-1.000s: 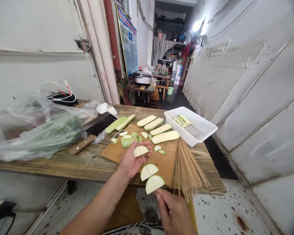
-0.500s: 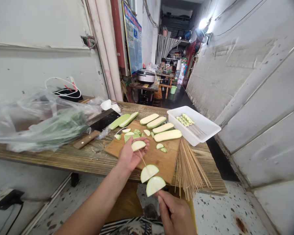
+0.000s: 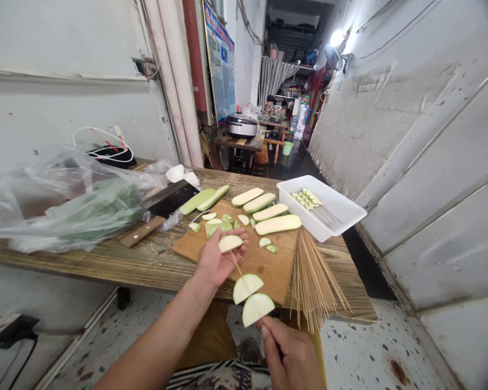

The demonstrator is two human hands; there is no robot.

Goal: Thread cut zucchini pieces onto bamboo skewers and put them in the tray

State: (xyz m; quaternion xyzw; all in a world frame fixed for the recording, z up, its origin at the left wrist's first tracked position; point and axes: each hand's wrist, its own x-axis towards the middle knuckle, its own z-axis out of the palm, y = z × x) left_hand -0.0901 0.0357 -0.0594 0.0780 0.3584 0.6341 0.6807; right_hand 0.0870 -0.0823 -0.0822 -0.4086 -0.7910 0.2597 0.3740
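Observation:
My left hand (image 3: pixel 215 255) holds a pale half-moon zucchini slice (image 3: pixel 230 243) in its fingers, over the cutting board (image 3: pixel 268 265). My right hand (image 3: pixel 290 352) grips a thin wooden skewer (image 3: pixel 236 262) low in the view, its lower end hidden by the fingers. Two larger zucchini slices (image 3: pixel 258 310) are threaded on the skewer close to my right hand. The skewer's tip meets the edge of the slice in my left hand; whether it has gone in I cannot tell. Halved zucchini (image 3: pixel 278 224) and small cut pieces (image 3: pixel 264 242) lie on the board.
A fan of bare skewers (image 3: pixel 315 276) lies at the board's right, past the table edge. Behind it stands a white plastic tub (image 3: pixel 337 208) with skewered pieces. A cleaver (image 3: pixel 144 232) and plastic bags of greens (image 3: pixel 109 208) are at left. A person (image 3: pixel 269 105) sits far back.
Both hands, the skewer and the slices keep almost the same places. In the far background, the person's head and upper body have come up into clearer view.

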